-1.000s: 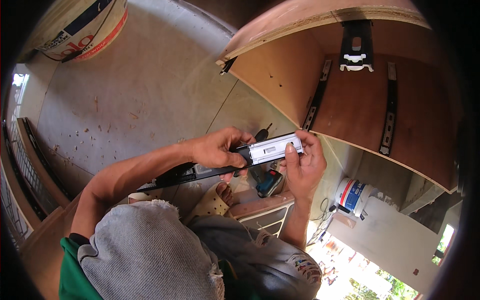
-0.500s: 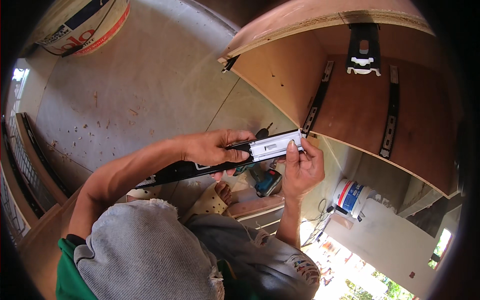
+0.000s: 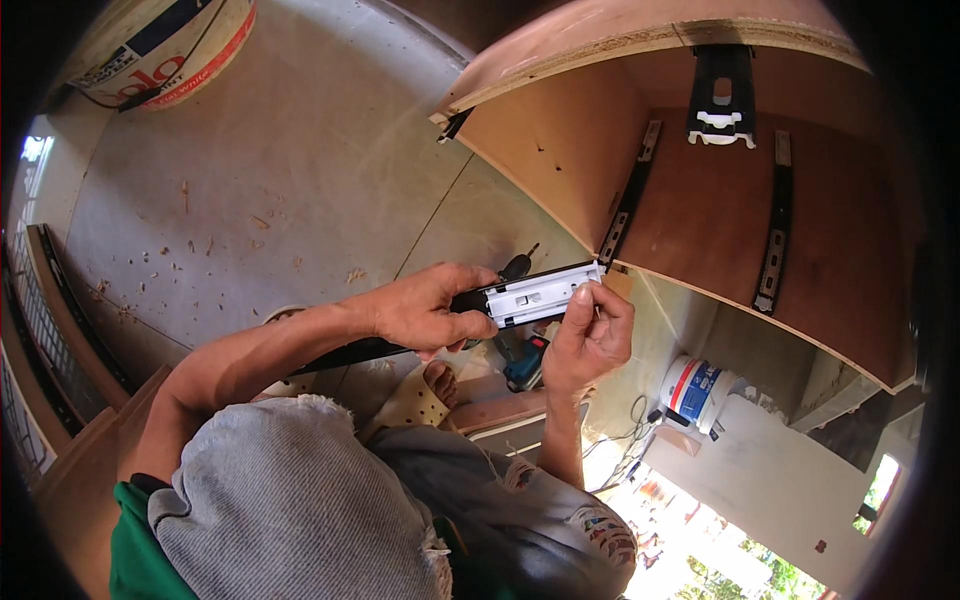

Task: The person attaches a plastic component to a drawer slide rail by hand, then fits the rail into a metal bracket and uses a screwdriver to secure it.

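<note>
A black drawer slide (image 3: 345,354) lies across both my hands, slanting up to the right, a white plastic piece (image 3: 530,299) set in its right end. Around its middle wraps my left hand (image 3: 425,310), thumb on top and fingers partly hidden underneath. With thumb and fingertips, my right hand (image 3: 592,335) pinches the far right end, at the white piece. That end comes close to the front edge of an open wooden cabinet (image 3: 555,150). Below the slide, a teal and black power drill (image 3: 525,362) is partly hidden behind my hands.
Two slide rails (image 3: 630,195) are fixed inside the cabinet, and another slide (image 3: 722,95) with a white end juts from above. A paint bucket (image 3: 190,45) stands far left; a smaller bucket (image 3: 690,388) lies right. Slide-fitted boards (image 3: 75,310) sit at left, near wood shavings.
Both hands and the slide have shifted slightly left. The white piece is tilted more toward view, and my right fingers are curled more tightly at its end.
</note>
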Demonstrator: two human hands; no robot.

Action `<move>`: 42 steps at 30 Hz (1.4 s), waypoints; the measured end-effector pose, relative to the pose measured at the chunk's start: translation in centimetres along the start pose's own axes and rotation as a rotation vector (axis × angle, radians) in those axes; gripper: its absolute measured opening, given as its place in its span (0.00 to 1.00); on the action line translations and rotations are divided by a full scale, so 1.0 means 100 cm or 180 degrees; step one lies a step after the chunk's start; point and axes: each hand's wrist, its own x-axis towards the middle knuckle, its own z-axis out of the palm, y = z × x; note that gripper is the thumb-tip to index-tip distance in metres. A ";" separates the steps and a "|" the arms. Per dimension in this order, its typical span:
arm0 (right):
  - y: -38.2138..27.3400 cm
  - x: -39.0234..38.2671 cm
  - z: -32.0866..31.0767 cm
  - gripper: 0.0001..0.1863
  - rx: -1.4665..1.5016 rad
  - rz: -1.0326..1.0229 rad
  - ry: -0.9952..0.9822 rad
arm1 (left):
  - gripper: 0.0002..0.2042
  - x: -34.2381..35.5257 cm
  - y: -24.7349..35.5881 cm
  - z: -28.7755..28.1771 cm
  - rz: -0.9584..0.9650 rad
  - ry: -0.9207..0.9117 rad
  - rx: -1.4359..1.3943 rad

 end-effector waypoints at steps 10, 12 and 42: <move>-0.010 -0.011 0.012 0.11 -0.0264 0.0274 0.0060 | 0.19 -0.001 -0.002 0.000 0.0025 0.0185 0.0002; -0.013 -0.013 0.013 0.11 -0.0147 0.0323 -0.0001 | 0.16 -0.001 -0.003 0.000 -0.0059 0.0215 -0.0082; -0.016 -0.031 0.011 0.12 0.0081 0.0883 -0.0560 | 0.15 0.000 -0.013 0.002 0.0286 0.0352 0.0293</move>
